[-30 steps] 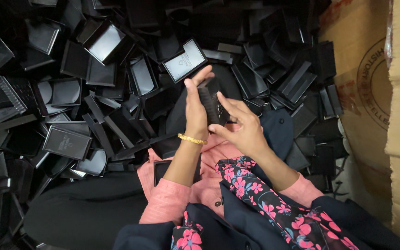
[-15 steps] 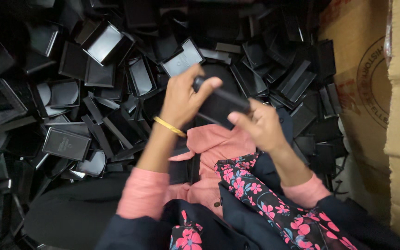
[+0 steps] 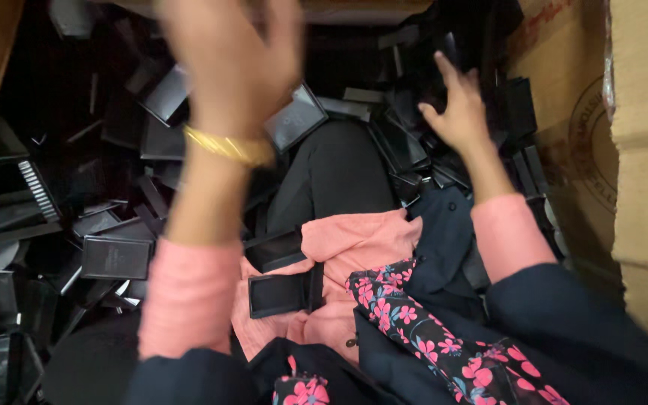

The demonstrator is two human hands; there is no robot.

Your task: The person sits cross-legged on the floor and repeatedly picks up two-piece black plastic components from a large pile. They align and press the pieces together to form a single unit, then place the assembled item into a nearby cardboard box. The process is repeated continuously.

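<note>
My left hand [image 3: 226, 64] is raised high near the top of the view, blurred, with its fingers apart and nothing seen in it; a gold bangle [image 3: 228, 147] circles the wrist. Over to the right, my right hand [image 3: 455, 112] reaches out, fingers spread, touching the pile of black plastic boxes [image 3: 414, 161] beside the cardboard wall. An open black hinged box [image 3: 285, 292] lies on the pink cloth [image 3: 354, 244] in my lap, with another black piece [image 3: 275, 251] just above it.
Several black boxes and lids [image 3: 106, 255] are heaped all around my legs, thickest at the left. A brown cardboard wall [image 3: 639, 172] stands along the right side. A floral cloth [image 3: 414, 330] hangs over my lap.
Both hands held one black box together in front of me. They have now parted: the left swung up and left without it, and the right reached out to the pile on the right.
</note>
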